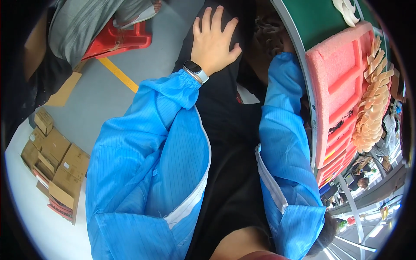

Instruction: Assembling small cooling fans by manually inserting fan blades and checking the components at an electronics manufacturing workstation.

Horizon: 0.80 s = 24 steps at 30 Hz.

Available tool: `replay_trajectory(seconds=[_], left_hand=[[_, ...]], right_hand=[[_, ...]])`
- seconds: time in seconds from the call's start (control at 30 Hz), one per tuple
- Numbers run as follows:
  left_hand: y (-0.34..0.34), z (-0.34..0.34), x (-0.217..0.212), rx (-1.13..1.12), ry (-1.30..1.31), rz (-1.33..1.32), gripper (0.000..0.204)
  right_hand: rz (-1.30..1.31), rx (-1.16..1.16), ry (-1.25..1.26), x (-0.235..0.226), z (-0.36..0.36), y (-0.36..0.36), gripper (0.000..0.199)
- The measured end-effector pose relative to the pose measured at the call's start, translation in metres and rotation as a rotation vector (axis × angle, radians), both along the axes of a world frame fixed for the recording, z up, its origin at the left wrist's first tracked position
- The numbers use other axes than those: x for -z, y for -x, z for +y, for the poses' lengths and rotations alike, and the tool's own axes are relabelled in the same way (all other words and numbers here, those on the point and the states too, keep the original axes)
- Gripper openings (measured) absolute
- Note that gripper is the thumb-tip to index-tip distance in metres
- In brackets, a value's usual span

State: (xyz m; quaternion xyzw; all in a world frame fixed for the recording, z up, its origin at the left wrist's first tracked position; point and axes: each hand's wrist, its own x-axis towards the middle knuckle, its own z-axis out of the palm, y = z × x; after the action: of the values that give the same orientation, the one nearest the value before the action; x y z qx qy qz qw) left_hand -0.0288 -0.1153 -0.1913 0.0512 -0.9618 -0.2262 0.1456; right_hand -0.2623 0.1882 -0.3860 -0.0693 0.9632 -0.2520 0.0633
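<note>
Left hand (213, 41) lies flat, fingers spread, on a black-trousered knee (216, 86). Right hand is hidden under the worktop (316, 21); pink foam tray (338, 73) sits just right of that sleeve (281, 130).

Pink foam tray (336, 86) crowds the green table (316, 19); grey floor (99, 93) lies open.

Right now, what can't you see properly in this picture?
- Right hand: hidden in the head view; the blue sleeve runs under the green table edge, so what it holds cannot be told.
- Left hand: rests flat on black cloth; what lies beneath is hidden.
- Cardboard boxes: contents closed off.
- Pink foam tray: far end bent at the fisheye rim.
</note>
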Motion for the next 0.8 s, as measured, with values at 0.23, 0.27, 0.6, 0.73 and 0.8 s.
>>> replay_trajectory(seconds=[0.23,0.27,0.6,0.73,0.8], left_hand=[[0.001,0.000,-0.005,-0.004,0.010,-0.024,0.065],[0.003,0.002,-0.006,0.003,0.003,-0.014,0.065],[-0.004,-0.005,0.003,-0.017,-0.003,-0.006,0.063],[-0.002,-0.004,-0.001,-0.015,-0.002,0.001,0.064],[-0.004,-0.004,-0.004,-0.011,0.003,-0.013,0.064]], right_hand=[[0.006,-0.149,0.027,0.080,-0.007,0.036,0.049],[0.013,-0.165,0.025,0.086,-0.006,0.042,0.049],[-0.110,0.075,0.037,-0.023,-0.064,-0.066,0.056],[-0.094,0.365,0.105,-0.103,-0.081,-0.093,0.055],[-0.105,0.287,0.073,-0.103,-0.081,-0.094,0.054]])
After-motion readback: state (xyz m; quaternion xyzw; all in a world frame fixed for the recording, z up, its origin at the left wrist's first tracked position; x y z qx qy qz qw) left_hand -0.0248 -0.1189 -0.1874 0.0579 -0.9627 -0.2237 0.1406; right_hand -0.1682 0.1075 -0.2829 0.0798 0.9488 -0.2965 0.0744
